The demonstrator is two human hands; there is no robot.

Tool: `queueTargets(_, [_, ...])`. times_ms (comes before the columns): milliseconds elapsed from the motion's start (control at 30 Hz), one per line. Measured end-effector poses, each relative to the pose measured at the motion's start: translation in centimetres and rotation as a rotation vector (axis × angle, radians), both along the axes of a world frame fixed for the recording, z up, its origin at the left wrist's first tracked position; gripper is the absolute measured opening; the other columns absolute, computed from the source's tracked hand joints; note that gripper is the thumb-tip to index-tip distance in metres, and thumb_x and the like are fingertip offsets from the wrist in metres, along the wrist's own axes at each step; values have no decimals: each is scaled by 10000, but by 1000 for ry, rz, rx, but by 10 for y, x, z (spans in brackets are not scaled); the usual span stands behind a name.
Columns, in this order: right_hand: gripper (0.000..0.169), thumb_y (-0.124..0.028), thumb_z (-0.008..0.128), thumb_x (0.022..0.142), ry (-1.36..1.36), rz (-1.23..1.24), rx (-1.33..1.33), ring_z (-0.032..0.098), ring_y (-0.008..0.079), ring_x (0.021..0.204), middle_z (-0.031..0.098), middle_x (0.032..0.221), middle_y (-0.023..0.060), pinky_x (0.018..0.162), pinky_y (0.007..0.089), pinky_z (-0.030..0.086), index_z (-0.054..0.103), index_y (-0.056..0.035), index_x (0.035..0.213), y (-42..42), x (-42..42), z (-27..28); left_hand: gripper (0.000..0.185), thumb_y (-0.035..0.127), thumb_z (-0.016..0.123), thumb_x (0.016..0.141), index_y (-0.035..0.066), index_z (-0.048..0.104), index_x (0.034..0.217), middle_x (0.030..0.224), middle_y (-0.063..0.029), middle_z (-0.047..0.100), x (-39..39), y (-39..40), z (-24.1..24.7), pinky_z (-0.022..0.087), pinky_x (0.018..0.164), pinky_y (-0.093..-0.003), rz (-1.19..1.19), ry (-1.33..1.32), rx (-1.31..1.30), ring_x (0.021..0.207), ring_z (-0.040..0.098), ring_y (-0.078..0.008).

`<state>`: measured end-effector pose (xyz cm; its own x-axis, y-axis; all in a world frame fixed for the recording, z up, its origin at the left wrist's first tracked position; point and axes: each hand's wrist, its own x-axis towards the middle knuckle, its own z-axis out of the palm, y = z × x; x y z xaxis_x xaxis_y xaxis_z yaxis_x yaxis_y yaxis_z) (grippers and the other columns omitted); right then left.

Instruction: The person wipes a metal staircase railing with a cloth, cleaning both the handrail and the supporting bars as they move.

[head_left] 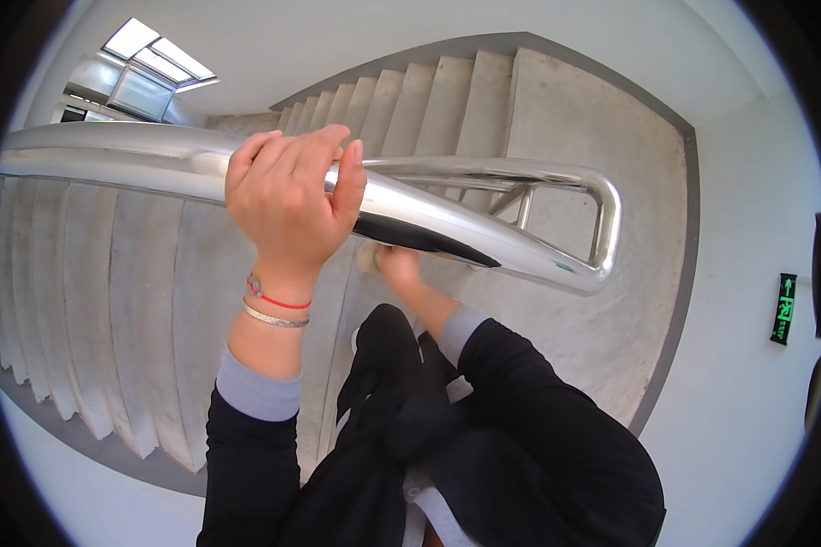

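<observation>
A polished stainless-steel handrail [424,208] crosses in front of me and bends back in a loop at its right end. My left hand [291,191] is wrapped over the top of it, with the thumb on the right side. A red cord bracelet and a silver bangle circle that wrist. Below the rail is my right hand [400,263], its fingers partly hidden by the tube. A beige pad [369,258], a cloth or sponge, is in that hand; whether it touches a lower part of the railing cannot be made out.
Concrete steps [89,301] lie on the left, and another flight [410,102] is beyond the rail. A concrete landing [568,335] with a grey-painted skirting [689,184] spreads to the right. On the right wall hangs a green exit sign [783,309]. A window [157,55] stands at upper left.
</observation>
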<state>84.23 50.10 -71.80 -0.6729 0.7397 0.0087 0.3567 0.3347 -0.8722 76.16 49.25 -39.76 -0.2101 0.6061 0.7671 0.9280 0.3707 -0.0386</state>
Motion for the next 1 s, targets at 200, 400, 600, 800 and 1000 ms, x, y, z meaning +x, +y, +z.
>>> queueTargets(200, [388,-230,427,957,-291,337,-3,521,419,1198,581,1281,228,1046,438,389,570,-47,1267,53,13,-46,142,257,634,871,148,696,804,591,48,592,-4,3,-5,463,795,-305,-26,51,43,581,556,-164])
queueTargets(400, [323,-242,581,912,-34,77,-434,612,299,1037,657,1089,168,914,380,466,632,-10,1131,45,42,10,153,226,602,898,132,712,848,594,33,582,0,1,-5,473,804,-308,-27,17,43,570,547,-162])
queueTargets(600, [326,-197,526,939,38,-381,-1026,618,233,1025,631,1125,115,888,390,503,569,-49,1226,66,171,7,144,229,610,893,133,701,837,616,32,611,-1,2,-1,473,805,-312,-2,20,43,596,570,-164])
queueTargets(800, [321,-133,427,983,766,-473,-1701,597,286,1104,594,1187,118,913,476,525,466,-40,1287,127,176,-39,135,218,611,895,134,691,826,634,26,626,4,0,0,467,813,-316,-36,12,33,616,588,-170])
queueTargets(1000, [351,-32,429,921,437,-373,-1288,626,306,1068,593,1218,136,941,438,509,519,-7,1259,59,149,67,195,220,567,940,112,706,857,642,-6,633,6,-2,3,472,856,-336,7,-43,-61,651,604,-202])
